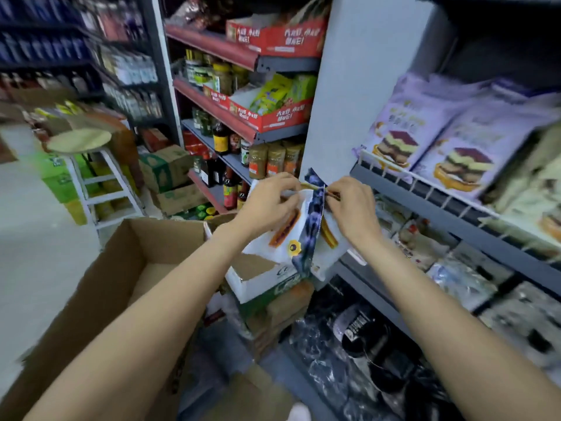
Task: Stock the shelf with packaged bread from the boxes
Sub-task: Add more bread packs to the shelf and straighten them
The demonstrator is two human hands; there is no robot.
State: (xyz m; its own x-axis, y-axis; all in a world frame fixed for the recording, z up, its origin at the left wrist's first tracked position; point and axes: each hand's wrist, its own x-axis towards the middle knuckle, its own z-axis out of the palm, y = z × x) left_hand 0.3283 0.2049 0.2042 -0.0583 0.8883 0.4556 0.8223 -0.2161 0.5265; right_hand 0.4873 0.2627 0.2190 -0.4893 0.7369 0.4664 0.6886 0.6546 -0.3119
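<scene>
- Head view: my left hand [267, 202] and right hand [352, 205] each pinch the top edge of one bread packet [291, 232], fingers curled on it.
- The packet hangs long axis upright below both hands, above the open cardboard box [121, 268].
- The wire shelf [425, 189] lies to the right, so I judge my right hand nearer.

To your left stands a white stool [86, 165] with a round wooden seat, on the pale floor [36, 253]. Just behind it you see green cartons [57, 174] stacked on the floor. Ahead of you, red-edged shelves carry red display trays [273, 36], one tray holding yellow-green snack packets [273, 92]. Jars with yellow lids [221, 75] sit on the shelf between the trays, and dark sauce bottles [220, 139] and brown spice jars [274, 161] stand lower down. Far left, blurred blue bottles [39, 34] fill another rack.
</scene>
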